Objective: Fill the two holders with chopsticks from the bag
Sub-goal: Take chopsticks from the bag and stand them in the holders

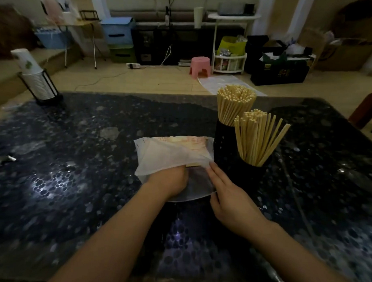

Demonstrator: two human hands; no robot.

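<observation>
At frame centre a translucent white bag (172,155) lies flat, right of it two upright black holders (223,146) (253,175) packed with pale chopsticks (235,104) (257,137).

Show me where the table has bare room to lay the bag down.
Bare table lies left of the bag, up to the cup stack and a scrap. Right of the two holders is bare too. Crowded: bag, both hands, holders.
</observation>
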